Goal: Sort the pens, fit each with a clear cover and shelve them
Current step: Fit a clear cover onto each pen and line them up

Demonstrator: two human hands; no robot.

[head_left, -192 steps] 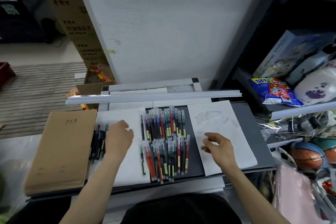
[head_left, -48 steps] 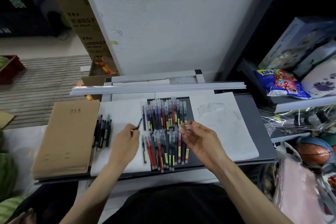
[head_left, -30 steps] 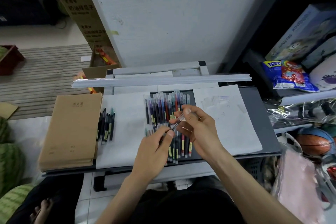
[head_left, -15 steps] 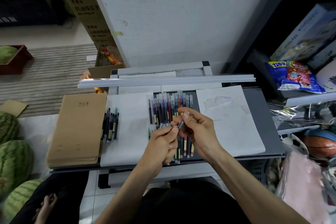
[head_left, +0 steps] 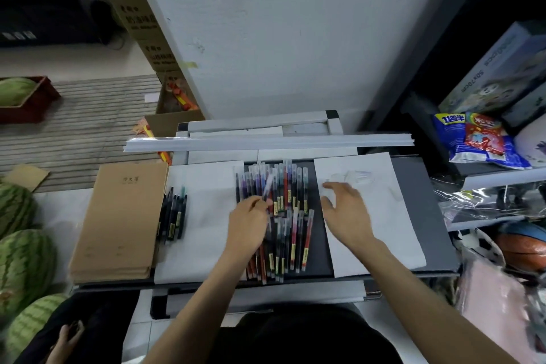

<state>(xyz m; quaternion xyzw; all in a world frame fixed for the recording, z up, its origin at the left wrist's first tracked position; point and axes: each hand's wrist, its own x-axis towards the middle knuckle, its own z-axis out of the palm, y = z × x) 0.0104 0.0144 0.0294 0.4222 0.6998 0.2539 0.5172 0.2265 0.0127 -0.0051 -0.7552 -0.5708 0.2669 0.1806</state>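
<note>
Well left of the pile of pens [head_left: 292,233], a short row of sorted pens [head_left: 174,216] lies against the stack of brown notebooks [head_left: 118,221]. I take those few as the finished share, and I can see nothing shelved yet. The pile is far larger, so most of the job is ahead of me. At the pile's left edge my left hand [head_left: 248,224] has its fingers curled, pinching one pen [head_left: 268,188] that points away from me. Blur hides whether its cover is fully on. Just right of the pile my right hand [head_left: 345,210] is spread wide over the white sheet [head_left: 393,216], holding nothing I can make out. The clear covers [head_left: 354,177] lie just beyond its fingertips.
</note>
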